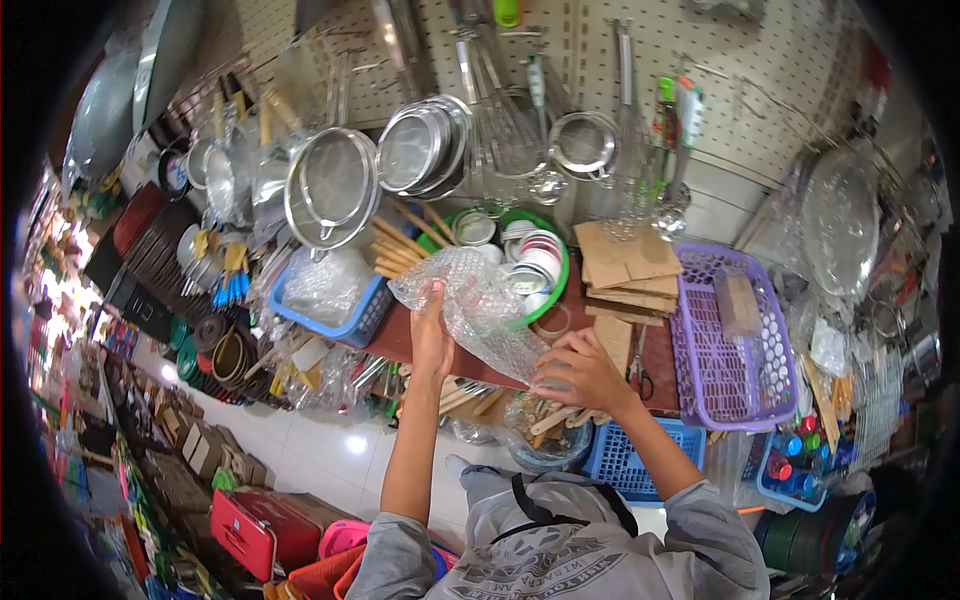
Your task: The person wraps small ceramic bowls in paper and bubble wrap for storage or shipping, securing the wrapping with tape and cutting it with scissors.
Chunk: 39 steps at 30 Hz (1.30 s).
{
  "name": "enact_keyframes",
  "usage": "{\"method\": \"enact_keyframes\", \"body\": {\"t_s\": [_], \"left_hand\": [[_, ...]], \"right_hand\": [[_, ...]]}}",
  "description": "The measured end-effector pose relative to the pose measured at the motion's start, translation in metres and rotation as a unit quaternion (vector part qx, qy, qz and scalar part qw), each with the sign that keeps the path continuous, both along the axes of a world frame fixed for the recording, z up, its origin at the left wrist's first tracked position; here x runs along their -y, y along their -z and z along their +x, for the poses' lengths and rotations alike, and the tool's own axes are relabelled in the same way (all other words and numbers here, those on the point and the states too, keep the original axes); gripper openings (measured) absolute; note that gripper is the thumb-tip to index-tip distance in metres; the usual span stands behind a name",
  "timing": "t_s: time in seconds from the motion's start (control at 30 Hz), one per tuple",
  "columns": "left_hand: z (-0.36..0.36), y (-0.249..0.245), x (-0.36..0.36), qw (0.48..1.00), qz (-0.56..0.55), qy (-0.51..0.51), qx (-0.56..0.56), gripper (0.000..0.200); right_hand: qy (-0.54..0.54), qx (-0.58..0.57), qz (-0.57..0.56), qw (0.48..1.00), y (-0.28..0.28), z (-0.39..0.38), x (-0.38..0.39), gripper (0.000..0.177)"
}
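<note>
A sheet of clear bubble wrap [478, 300] stretches between my hands over the front of the shelf. My left hand [431, 335] grips its left side, thumb on top. The fingers of my right hand [582, 372] are bent and pinch the lower right end. Behind the wrap, partly covered by it, stands a green basin [566, 268] with small white dishes [540, 255] inside. Just above my right hand lies a roll of tape [552, 321]. Wooden sticks [398, 248] lean left of the basin.
Flat cardboard pieces [622, 258] are stacked right of the basin, with scissors [641, 375] below. A purple basket [690, 345] stands further right, a blue basket [362, 325] at left. Strainers [330, 185] and whisks [500, 130] hang from the pegboard.
</note>
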<state>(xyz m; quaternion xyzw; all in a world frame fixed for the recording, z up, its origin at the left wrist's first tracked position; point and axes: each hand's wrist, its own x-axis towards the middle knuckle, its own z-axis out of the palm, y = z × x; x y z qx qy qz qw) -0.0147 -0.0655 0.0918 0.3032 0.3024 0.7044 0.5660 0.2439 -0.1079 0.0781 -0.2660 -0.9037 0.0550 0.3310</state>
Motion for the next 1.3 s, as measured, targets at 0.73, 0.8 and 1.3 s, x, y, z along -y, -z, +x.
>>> {"method": "enact_keyframes", "body": {"t_s": [0.73, 0.8, 1.3], "left_hand": [[0.117, 0.026, -0.034, 0.949, -0.022, 0.309, -0.057, 0.066], [0.111, 0.036, -0.025, 0.947, -0.048, 0.294, -0.121, 0.068], [0.121, 0.057, -0.006, 0.881, -0.095, 0.311, -0.344, 0.036]], "right_hand": [[0.105, -0.476, -0.414, 0.769, 0.061, 0.086, -0.016, 0.019], [0.124, -0.508, -0.401, 0.752, 0.058, 0.086, -0.019, 0.017], [0.27, -0.369, -0.253, 0.853, 0.065, 0.087, -0.043, 0.024]]}}
